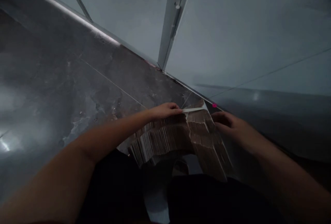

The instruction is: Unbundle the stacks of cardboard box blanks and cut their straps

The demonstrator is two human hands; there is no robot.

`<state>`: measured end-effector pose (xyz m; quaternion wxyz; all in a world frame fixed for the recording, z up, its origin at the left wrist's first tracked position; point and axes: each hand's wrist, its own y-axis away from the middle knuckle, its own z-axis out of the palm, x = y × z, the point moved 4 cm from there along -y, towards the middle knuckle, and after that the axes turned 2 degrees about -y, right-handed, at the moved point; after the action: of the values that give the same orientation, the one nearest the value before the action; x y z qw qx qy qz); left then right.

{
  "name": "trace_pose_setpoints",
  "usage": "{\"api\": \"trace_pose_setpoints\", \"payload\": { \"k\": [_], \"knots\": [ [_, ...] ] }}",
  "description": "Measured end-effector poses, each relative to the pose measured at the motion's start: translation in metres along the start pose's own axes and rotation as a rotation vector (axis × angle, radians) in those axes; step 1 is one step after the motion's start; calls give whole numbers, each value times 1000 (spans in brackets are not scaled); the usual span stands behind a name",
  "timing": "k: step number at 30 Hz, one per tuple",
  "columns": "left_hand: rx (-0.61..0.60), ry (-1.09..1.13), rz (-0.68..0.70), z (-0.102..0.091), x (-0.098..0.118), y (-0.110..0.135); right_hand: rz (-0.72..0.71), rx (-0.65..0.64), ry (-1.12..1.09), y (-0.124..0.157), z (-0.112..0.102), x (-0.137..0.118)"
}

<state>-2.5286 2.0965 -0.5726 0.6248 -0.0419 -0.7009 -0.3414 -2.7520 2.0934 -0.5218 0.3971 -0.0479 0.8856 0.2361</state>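
Note:
A fanned stack of thin brown cardboard pieces rests over my lap, its pale edges showing at the left. Across its top runs a flat whitish strip. My left hand lies at the upper edge of the stack, its fingers closed on the left end of this strip. At the stack's right edge is my right hand, thumb and fingers curled inward with the tips close to the cardboard. Whatever those right fingertips pinch is too dark to make out.
Pale panels with a metal upright stand in front of me. Grey marbled floor spreads to the left. A small pink spot shows at the panel's base. My dark-clothed legs are below the stack.

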Motion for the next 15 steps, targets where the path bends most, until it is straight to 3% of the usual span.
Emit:
{"api": "trace_pose_setpoints", "payload": {
  "k": [5, 10, 15],
  "knots": [
    [51, 238, -101, 6, -6, 1, -27, -245, 62, 1, 0, -4],
    [80, 47, -165, 8, -1, 3, -7, -187, 164, -7, 4, -4],
    [-81, -129, -208, 13, -2, 17, 184, -178, -161, 2, 27, 4]
  ]
}}
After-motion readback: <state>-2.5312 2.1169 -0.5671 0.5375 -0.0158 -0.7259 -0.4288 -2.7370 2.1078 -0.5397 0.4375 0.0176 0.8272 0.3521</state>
